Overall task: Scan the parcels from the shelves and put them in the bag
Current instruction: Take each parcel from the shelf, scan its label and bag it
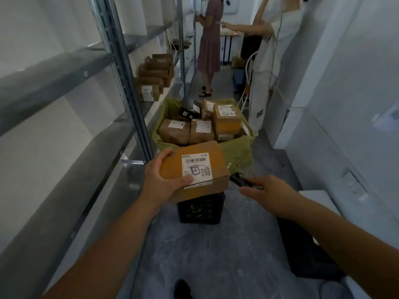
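Left hand (160,180) grips a cardboard parcel (194,169) by its near left corner, label facing up, held above a black crate (200,209) on the floor. Right hand (269,193) is curled round a dark scanner (240,182) just right of the parcel. Beyond, the green bag (239,152) stands open, holding several brown boxes (198,126). More boxes sit on the left shelf (151,104).

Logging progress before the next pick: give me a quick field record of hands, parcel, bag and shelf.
left hand: grips cardboard parcel, label up
right hand: holds dark scanner, pointed toward the parcel
green bag: open, several boxes inside
shelf parcels: brown boxes in a row on the metal shelf
black crate: on floor below the parcel
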Motion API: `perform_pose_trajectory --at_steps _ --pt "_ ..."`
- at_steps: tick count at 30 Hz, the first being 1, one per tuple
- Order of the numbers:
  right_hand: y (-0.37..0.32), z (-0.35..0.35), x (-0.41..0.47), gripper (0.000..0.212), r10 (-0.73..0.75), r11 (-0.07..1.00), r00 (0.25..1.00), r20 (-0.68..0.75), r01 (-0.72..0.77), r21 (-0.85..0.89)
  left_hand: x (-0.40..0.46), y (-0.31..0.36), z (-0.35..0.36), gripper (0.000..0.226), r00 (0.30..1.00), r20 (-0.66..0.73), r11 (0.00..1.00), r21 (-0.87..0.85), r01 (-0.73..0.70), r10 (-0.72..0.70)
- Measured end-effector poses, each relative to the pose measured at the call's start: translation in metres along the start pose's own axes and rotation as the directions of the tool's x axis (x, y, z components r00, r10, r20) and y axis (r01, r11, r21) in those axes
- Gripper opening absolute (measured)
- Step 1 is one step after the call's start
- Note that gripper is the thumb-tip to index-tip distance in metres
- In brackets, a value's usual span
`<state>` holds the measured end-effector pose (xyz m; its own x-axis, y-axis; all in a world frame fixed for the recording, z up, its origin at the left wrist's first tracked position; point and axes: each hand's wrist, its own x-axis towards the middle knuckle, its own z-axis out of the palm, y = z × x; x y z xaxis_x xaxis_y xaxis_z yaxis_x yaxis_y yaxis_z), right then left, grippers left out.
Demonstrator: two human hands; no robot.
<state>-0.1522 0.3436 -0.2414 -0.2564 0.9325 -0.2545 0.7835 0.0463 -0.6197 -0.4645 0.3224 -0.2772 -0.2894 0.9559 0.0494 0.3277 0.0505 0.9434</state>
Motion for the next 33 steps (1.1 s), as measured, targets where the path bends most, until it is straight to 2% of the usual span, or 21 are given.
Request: perform_pose_trajectory --at_steps 2,5,8,10,16,21,26,28,31,33 --pt "-0.008 -0.002 0.033 0.027 0.030 0.999 0.999 -0.023 -0.029 0.028 0.037 -0.008 0.002 0.109 0.998 0.024 0.996 -0.061 0.063 -0.061" --pt "-0.018 -0.003 0.080 0.040 0.070 0.996 0.997 -0.042 -0.068 0.053 0.092 -0.018 0.003 0.116 0.994 0.054 0.993 -0.063 0.095 -0.092" --pt "-0.026 -0.005 0.115 0.049 0.103 0.994 0.994 -0.028 -0.102 0.042 0.136 -0.024 0.011 0.108 0.994 0.021 0.994 0.004 0.106 -0.106" --pt "-0.031 -0.006 0.134 0.046 0.103 0.995 0.995 -0.007 -0.103 0.012 0.160 -0.026 0.020 0.105 0.992 -0.002 0.991 0.047 0.124 -0.124" --pt "-0.023 -0.019 0.200 0.055 0.113 0.993 0.993 0.019 -0.113 0.035 0.227 -0.031 0.035 0.105 0.968 -0.039 0.969 -0.030 0.245 -0.246" --pt "-0.018 -0.044 0.258 0.054 0.032 0.999 0.998 0.057 -0.031 -0.010 0.274 -0.030 0.050 0.102 0.945 -0.148 0.955 0.009 0.297 -0.292" --pt "-0.023 -0.081 0.310 0.044 -0.076 0.996 0.992 0.096 0.081 -0.048 0.311 -0.015 0.088 0.104 0.896 -0.270 0.933 -0.023 0.360 -0.353" --pt "-0.023 -0.096 0.327 0.034 -0.124 0.989 0.988 0.087 0.130 -0.066 0.324 -0.008 0.106 0.102 0.870 -0.310 0.922 -0.064 0.383 -0.383" --pt "-0.021 -0.115 0.349 0.047 -0.149 0.987 0.985 0.084 0.154 -0.052 0.339 0.001 0.130 0.097 0.817 -0.348 0.887 -0.146 0.438 -0.460" --pt "-0.018 -0.122 0.363 0.047 -0.167 0.984 0.982 0.089 0.172 -0.052 0.343 0.005 0.143 0.093 0.789 -0.348 0.862 -0.187 0.471 -0.506"
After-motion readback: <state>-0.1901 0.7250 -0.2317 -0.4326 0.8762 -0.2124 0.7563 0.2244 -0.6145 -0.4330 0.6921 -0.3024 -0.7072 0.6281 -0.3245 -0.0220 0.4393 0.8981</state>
